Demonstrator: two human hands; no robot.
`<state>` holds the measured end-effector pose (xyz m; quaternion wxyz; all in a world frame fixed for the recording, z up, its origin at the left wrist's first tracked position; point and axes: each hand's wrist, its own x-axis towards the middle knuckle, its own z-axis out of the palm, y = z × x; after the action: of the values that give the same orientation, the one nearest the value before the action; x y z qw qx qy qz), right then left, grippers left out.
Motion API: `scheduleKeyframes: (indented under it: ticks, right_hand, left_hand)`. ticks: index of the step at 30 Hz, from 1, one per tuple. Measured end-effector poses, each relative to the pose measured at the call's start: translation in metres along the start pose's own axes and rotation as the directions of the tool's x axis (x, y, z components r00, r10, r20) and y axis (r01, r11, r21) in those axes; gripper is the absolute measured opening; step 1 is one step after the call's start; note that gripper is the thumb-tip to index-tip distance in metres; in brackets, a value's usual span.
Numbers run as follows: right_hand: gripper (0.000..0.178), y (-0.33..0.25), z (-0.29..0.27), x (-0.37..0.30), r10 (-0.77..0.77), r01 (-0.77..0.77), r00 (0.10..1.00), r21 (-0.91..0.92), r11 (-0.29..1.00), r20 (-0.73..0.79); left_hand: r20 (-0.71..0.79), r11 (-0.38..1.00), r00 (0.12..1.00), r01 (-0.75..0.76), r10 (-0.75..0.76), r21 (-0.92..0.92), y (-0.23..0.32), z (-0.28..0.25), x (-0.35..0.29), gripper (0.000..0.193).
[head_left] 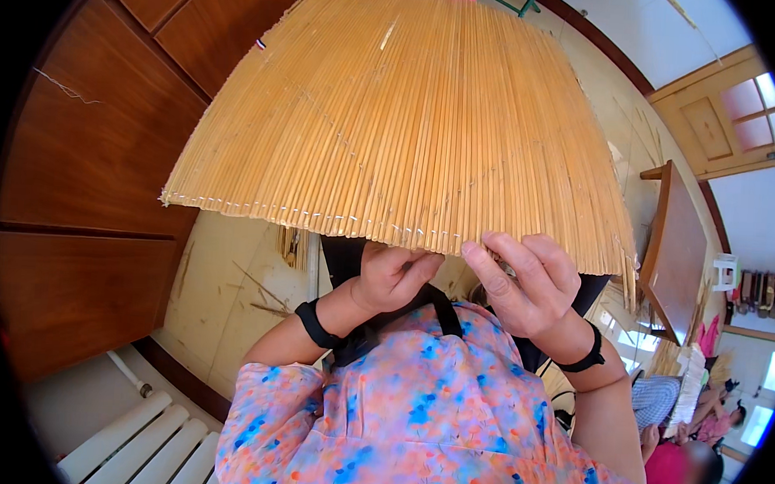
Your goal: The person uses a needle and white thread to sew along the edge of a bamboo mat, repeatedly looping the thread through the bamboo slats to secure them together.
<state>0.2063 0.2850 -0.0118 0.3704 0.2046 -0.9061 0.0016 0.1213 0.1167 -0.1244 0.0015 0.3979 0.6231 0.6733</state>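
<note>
A wide mat of thin straw-coloured stalks [394, 120], laid side by side, spreads out in front of me. White stitches run along its near edge, and faint lines of thread cross its surface. My right hand [530, 284] pinches that near edge right of the middle, its thumb and fingertips at the stalk ends. Just left of it, my left hand [396, 276] is closed beneath the edge, thumb and fingers together. The mat hides its fingertips, and what they hold cannot be made out. Dark bands circle both wrists.
Brown wooden cabinets [95, 130] stand at the left, above a white radiator [145, 444]. Loose stalks [266, 293] lie on the pale floor. To the right are a wooden table [678, 248], a white stool [725, 273] and several people, one in a pink top [669, 476].
</note>
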Motion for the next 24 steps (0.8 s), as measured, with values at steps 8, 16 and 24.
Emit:
scheduleKeyframes:
  ticks: [8, 16, 24]
  right_hand:
    - [0.043, 0.003, -0.001, -0.011, -0.015, 0.015, 1.0, 0.038, 0.999, 0.0]
    - [0.048, 0.003, 0.0, -0.014, -0.045, 0.048, 0.998, 0.059, 0.997, -0.042]
    - [0.048, 0.003, -0.001, -0.016, -0.038, 0.04, 0.998, 0.066, 0.997, -0.042]
  left_hand:
    - [0.007, 1.0, 1.0, -0.015, 0.015, -0.014, -0.013, 0.006, -0.005, 0.023]
    - [0.07, 0.992, 0.992, -0.111, 0.107, 0.055, -0.01, -0.001, -0.002, 0.028]
    - [0.081, 0.997, 0.994, -0.075, 0.074, 0.012, -0.013, 0.005, -0.006, 0.029]
